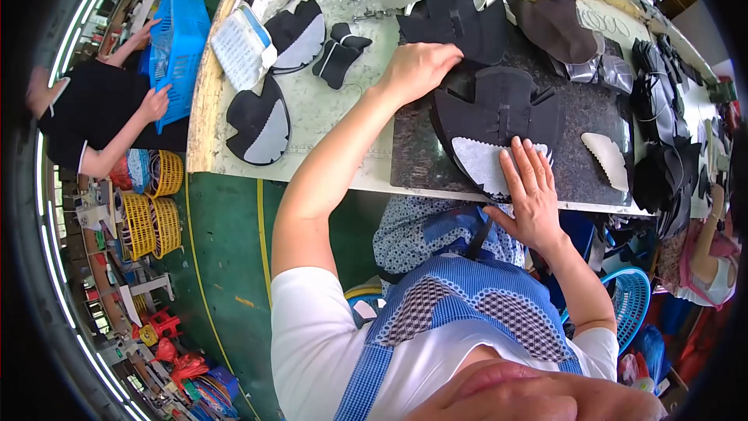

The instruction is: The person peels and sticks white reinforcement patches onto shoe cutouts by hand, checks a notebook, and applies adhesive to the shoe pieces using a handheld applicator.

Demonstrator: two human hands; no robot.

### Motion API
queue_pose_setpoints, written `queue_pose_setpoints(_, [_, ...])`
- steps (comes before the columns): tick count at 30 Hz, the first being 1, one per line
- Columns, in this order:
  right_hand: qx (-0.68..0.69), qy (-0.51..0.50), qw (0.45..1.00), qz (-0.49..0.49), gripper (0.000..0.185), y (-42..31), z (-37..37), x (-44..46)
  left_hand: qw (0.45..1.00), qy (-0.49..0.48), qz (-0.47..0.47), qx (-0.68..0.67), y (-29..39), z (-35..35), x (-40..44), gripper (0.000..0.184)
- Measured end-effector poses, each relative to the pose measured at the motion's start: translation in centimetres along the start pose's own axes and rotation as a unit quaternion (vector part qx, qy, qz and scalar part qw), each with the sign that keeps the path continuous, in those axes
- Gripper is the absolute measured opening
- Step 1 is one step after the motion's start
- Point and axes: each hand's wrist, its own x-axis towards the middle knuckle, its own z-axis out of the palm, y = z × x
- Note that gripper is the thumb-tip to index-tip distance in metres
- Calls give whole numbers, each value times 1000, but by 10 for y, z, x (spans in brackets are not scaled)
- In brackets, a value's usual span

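Note:
My left hand (425,70) is closed, its fingertips pinched at the lower edge of a black fabric piece (456,23) shaped like a shoe upper. Exactly what sits between the fingertips is partly hidden. Just below lies a stack of similar black pieces (502,105) with slits, on a dark speckled board (417,148). Flat and stretched out, my right hand (531,195) rests on the pale zigzag-edged piece (481,162) along the stack's front. Right of it, a loose cream scalloped piece (606,160) lies on the board.
Left on the worktable (343,152) are black-and-grey pieces (261,121), small black bundles (336,62) and a written pad (241,51). A dark brown piece (553,27) and black bundles (658,101) lie right. Another person holds a blue basket (183,47) beyond the left edge.

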Motion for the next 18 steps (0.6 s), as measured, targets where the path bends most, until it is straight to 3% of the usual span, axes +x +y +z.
queue_pose_setpoints(4, [-3, 2, 1000, 8, 99, -2, 0, 0, 967, 217, -112, -76, 6, -14, 20, 25])
queue_pose_setpoints(5, [9, 1, 1000, -1, 99, -1, -1, 0, 942, 314, -86, -76, 14, -24, 24, 17])
queue_pose_setpoints(7, [30, 6, 1000, 3, 99, 1, -2, 1, 920, 384, -23, -73, 48, -51, 23, 11])
queue_pose_setpoints(9, [94, 27, 995, -10, 96, 6, -6, -2, 924, 362, 95, -79, 92, -61, 11, 22])
queue_pose_setpoints(10, [143, 72, 987, -14, 88, 9, -5, -5, 929, 319, 188, -30, 110, -62, 2, 26])
queue_pose_setpoints(12, [178, 156, 972, -13, 64, 23, -18, -20, 937, 221, 268, -47, 134, -32, -27, 26])
queue_pose_setpoints(14, [135, 261, 956, 8, 23, 44, -35, -31, 970, 36, 241, 2, 143, -3, -66, 26])
queue_pose_setpoints(15, [98, 303, 947, 45, 17, 64, -41, -41, 981, -43, 184, -34, 141, 17, -84, 23])
queue_pose_setpoints(17, [13, 348, 906, 241, 28, 91, -59, -55, 986, -18, 141, -82, 149, 20, -93, 25])
queue_pose_setpoints(18, [-27, 332, 908, 254, 30, 99, -64, -59, 986, -27, 137, -93, 149, 19, -91, 26])
